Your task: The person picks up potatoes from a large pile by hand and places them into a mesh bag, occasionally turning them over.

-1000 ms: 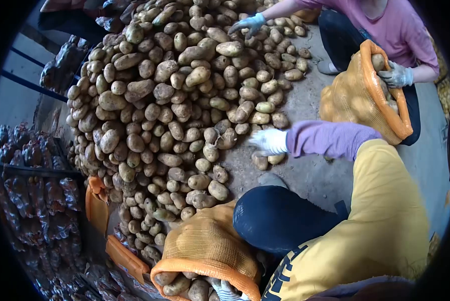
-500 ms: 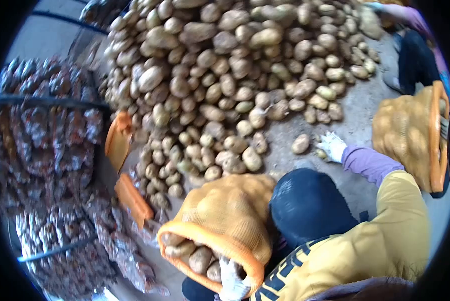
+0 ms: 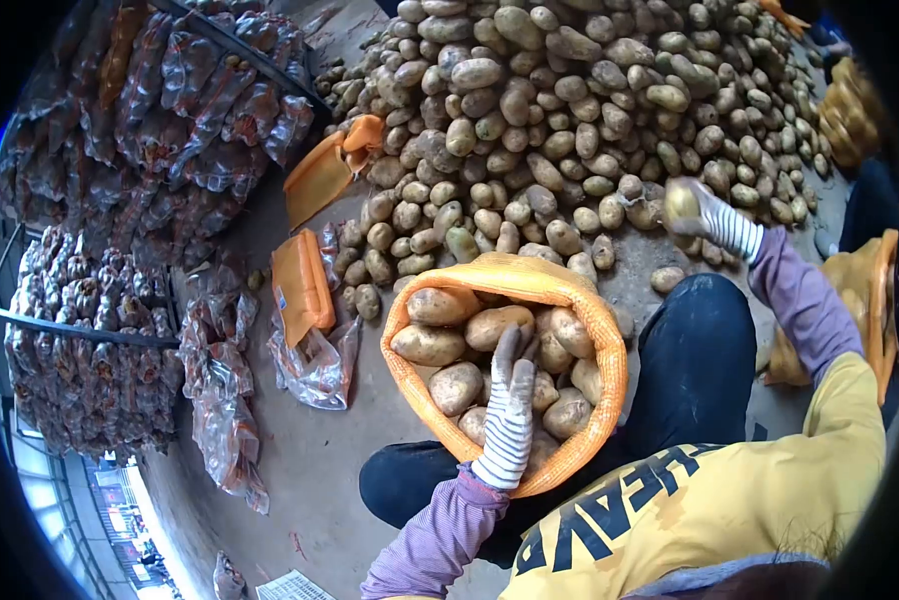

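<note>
An orange mesh sack of potatoes sits between my bent legs, its mouth facing up. My left hand, in a striped knit glove, reaches over the rim. Its fingers lie stretched out on the potatoes inside. Out to the right, my right hand is gloved too and closed around a potato, slightly blurred, held up near the edge of the pile. Below that hand a single potato lies on the floor beside my knee.
A large potato pile spreads across the far floor. Folded orange sacks and a clear plastic bag lie to the left. Racks of bagged produce stand farther left. Another person's dark leg and filled sacks are at right.
My right hand has risen from the floor with a potato in it. My left hand has moved from the sack's rim onto the potatoes inside. The sack now faces upward, and the view has shifted.
</note>
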`<state>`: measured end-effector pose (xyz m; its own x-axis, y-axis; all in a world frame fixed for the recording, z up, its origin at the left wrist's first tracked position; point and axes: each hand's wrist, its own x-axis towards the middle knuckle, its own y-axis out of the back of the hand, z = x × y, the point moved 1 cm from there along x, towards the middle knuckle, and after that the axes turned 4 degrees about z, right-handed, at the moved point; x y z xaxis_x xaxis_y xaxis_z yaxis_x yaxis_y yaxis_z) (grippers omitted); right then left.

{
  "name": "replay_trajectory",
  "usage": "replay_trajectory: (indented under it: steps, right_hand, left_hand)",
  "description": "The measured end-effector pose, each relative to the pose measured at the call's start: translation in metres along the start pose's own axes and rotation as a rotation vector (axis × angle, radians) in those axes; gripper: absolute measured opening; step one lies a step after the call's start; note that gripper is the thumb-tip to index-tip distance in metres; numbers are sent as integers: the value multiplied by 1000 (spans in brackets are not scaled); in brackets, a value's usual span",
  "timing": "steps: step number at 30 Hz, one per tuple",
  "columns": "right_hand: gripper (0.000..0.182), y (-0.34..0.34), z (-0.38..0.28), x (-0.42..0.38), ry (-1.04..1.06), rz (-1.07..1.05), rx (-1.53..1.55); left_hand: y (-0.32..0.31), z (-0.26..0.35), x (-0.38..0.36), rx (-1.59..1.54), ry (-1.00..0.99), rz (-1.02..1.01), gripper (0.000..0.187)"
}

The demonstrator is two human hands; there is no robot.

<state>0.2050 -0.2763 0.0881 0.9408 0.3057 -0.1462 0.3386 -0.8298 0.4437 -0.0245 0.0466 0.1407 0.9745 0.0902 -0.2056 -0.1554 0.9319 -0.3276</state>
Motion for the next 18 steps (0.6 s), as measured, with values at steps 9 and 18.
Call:
replay_trajectory:
  steps: [9, 18]
  right_hand:
    - [71, -201, -212, -40, 1034, -470, -359]
    - [54, -138, -205, -69, 824, -740, -752]
  left_hand:
    - [8, 10, -16, -454, 87, 400, 66]
    - [19, 8, 14, 606, -231, 71, 56]
